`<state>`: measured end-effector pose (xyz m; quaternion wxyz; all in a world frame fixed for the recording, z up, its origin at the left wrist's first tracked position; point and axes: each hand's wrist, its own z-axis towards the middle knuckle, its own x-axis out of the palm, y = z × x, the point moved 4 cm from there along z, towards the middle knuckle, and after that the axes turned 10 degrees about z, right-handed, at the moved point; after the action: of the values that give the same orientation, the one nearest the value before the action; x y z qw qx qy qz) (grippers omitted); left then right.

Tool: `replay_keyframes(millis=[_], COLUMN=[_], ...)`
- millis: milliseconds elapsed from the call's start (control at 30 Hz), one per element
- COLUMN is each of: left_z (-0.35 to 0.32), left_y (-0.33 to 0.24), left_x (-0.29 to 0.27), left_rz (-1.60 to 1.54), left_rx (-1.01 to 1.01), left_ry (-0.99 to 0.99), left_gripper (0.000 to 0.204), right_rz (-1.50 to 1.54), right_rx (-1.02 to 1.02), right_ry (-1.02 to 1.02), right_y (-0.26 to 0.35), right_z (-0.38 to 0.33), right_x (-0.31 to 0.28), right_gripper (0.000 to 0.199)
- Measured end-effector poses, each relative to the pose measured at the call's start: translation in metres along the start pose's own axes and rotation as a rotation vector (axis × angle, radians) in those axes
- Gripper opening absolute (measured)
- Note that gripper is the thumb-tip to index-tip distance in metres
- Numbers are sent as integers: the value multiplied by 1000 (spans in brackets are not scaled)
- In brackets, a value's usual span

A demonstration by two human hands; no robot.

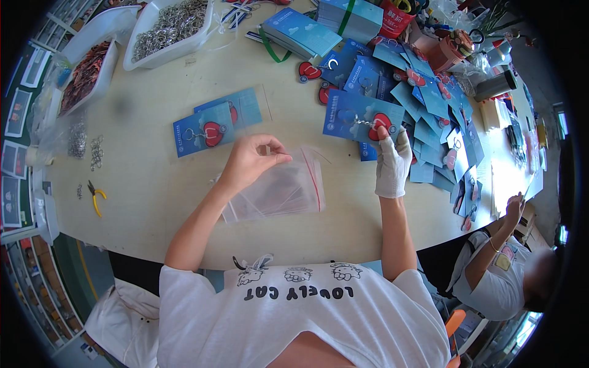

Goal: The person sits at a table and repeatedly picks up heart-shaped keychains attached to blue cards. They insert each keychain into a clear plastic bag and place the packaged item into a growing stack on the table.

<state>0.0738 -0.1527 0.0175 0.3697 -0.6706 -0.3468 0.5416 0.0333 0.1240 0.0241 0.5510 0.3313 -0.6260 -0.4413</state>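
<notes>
Pale tabletop (141, 190), blue card pile (427, 133) beside gloved right hand (392, 165)

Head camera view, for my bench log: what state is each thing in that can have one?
Left hand: bare, fingers curled, grip unclear
Right hand: gloved, closed on a card
Held card: raised, red heart charm on it
Clear bags: lying flat, overlapping
Two cards at left: lying, overlapping
Card heap: loose, jumbled
Card stacks: strapped in green
Yellow-handled pliers: lying, handles apart
Ring bin: uncovered, well filled
</notes>
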Motion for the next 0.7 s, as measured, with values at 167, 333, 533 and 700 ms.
replay_keyframes(millis=[167,333,533,700], left_z=[3,3,3,2], left_y=[8,9,4,4], left_x=[0,2,2,7], left_rz=[-364,-441,-564,-431], left_rx=[-144,-177,-184,-128], left_ry=[112,178,149,180], left_gripper=[9,10,12,10], right_rz=[93,-18,-203,-319], right_rx=[121,175,219,260], right_ry=[75,168,358,482], right_y=[-2,-3,4,19], right_z=[-8,-9,-11,-6], right_x=[17,21,25,26], right_gripper=[31,33,34,36])
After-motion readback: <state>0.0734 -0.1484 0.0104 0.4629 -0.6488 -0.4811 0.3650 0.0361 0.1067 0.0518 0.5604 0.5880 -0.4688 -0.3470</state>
